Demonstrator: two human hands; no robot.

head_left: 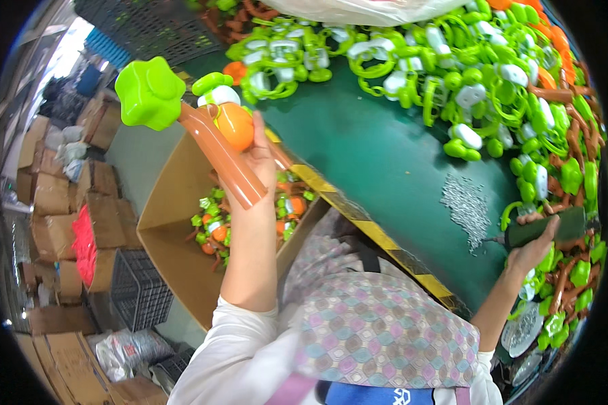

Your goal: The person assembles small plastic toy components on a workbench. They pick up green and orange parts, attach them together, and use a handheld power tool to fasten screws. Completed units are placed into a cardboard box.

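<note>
My left hand (262,154) is raised above the cardboard box and closed on a plastic toy tree. The toy has a brown tube trunk (226,162), a chunky green star-shaped top (150,93) and an orange ball (235,126) with white and green pieces against its side. Over at the right, my right hand (535,251) wraps round a dark green electric screwdriver (546,229). Its thin bit points left, at the lower edge of a heap of small silver screws (466,208) on the green work surface; whether it touches a screw I cannot tell.
Piles of green-and-white plastic parts (446,74) and brown pieces (574,145) line the far and right sides. Yellow-black tape (368,233) marks the table edge. A cardboard box (175,182) of similar toys (216,229) stands below; a dark crate (138,290) and cartons (101,223) are left.
</note>
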